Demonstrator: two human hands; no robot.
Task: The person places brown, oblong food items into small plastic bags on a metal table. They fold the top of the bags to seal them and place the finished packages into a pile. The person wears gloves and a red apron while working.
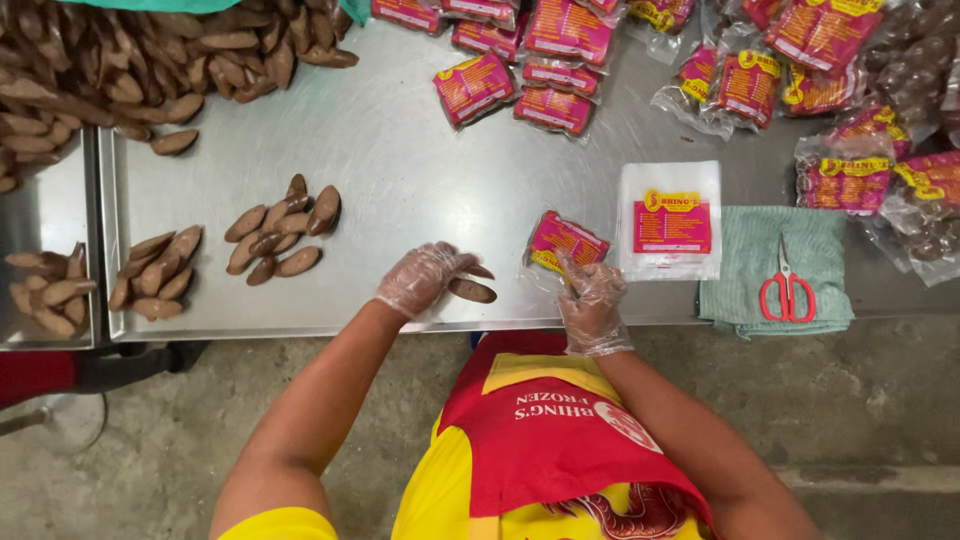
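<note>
— Fingers? Left hand, gloved, curled loosely over brown pieces; right hand pinched a pink packet near the steel table edge.
— Around them?
— Packet stack, red scissors on green cloth, concrete floor below.

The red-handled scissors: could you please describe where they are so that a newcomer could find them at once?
Start at the steel table and follow its near edge to the right, past the stack of empty bags, to a folded green cloth. The scissors lie shut on that cloth, the only tool among the packets.
</note>
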